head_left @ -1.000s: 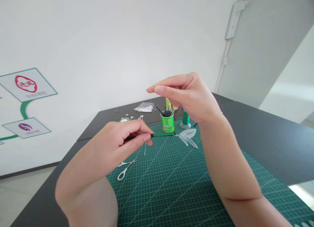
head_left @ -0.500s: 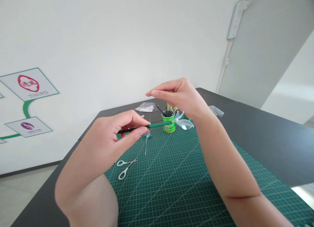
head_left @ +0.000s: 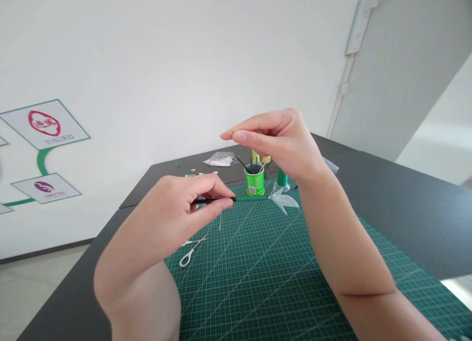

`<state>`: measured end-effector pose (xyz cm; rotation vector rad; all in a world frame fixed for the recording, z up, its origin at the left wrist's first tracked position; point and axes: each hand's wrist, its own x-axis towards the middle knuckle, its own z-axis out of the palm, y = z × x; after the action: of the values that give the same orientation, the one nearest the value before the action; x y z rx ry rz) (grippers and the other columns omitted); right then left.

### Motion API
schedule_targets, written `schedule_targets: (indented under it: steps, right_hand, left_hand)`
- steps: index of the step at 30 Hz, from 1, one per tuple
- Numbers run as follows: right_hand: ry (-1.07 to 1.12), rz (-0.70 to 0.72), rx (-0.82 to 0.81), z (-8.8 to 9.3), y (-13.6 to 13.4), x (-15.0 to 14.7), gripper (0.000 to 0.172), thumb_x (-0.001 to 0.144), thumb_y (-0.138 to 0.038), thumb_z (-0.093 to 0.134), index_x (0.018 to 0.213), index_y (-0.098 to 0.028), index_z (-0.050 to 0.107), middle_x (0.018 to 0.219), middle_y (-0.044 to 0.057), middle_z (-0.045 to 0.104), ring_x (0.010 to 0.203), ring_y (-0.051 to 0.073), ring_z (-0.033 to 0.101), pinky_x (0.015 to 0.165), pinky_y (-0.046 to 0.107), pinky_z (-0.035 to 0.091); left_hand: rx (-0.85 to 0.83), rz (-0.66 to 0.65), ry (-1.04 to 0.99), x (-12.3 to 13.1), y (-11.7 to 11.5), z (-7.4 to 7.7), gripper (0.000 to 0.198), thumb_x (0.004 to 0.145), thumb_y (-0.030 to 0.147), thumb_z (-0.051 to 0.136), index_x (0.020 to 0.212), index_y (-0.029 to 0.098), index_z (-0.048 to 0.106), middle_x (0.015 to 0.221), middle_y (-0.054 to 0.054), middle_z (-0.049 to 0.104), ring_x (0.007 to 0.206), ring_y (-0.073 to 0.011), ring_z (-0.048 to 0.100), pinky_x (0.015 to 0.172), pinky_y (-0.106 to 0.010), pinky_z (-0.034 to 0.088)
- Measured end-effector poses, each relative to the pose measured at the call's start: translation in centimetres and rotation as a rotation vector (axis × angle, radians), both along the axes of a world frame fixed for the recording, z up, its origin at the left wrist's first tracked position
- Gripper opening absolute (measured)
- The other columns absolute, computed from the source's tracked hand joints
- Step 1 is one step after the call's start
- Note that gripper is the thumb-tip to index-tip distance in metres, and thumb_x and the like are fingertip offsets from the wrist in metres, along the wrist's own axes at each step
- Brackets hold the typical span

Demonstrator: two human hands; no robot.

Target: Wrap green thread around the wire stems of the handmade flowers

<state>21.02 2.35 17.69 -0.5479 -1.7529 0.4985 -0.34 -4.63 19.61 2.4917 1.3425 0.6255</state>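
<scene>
My left hand (head_left: 199, 203) pinches a thin dark stem (head_left: 214, 200) between thumb and fingers, holding it level above the mat. Green wrapping (head_left: 250, 199) covers the stem's right part, and a flower with pale, translucent blue petals (head_left: 285, 201) forms its right end. Higher up, my right hand (head_left: 273, 139) is closed in a pinch, its fingertips pointing left. A very faint thread seems to hang from those fingertips toward the stem. Behind the flower stands a spool of green thread (head_left: 282, 177).
A green cutting mat (head_left: 250, 272) lies on the dark table (head_left: 398, 208). White-handled scissors (head_left: 187, 257) rest partly behind my left wrist. Beyond the stem stands a green can (head_left: 254, 181) holding thin sticks. Farther back are a clear plastic bag (head_left: 220, 159) and the white wall (head_left: 165, 60).
Both hands have shifted slightly right in view. The stem and flower sit a little lower and farther right, while my right hand is slightly higher. More of the green spool shows.
</scene>
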Motion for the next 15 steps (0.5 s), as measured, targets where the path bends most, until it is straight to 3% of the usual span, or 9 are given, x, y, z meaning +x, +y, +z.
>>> schedule_targets:
  steps: [6, 15]
  right_hand:
    - [-0.060, -0.009, 0.000, 0.0, 0.1, 0.0, 0.031, 0.090, -0.046, 0.068, 0.100, -0.021, 0.082, 0.071, 0.001, 0.068, 0.065, 0.014, 0.055, 0.054, 0.028, 0.036]
    - [-0.056, -0.016, -0.016, -0.4, 1.1, -0.2, 0.031, 0.089, -0.046, 0.069, 0.099, -0.021, 0.082, 0.078, 0.003, 0.072, 0.062, 0.013, 0.052, 0.052, 0.029, 0.035]
  left_hand:
    - [0.030, -0.013, -0.015, 0.2, -0.2, 0.1, 0.017, 0.093, 0.035, 0.061, 0.090, 0.026, 0.076, 0.085, 0.002, 0.076, 0.068, -0.0141, 0.066, 0.057, -0.023, 0.048]
    - [0.134, 0.088, -0.068, 0.0, -0.8, 0.2, 0.015, 0.090, 0.037, 0.064, 0.085, 0.029, 0.075, 0.083, 0.004, 0.076, 0.070, -0.0152, 0.065, 0.057, -0.023, 0.046]
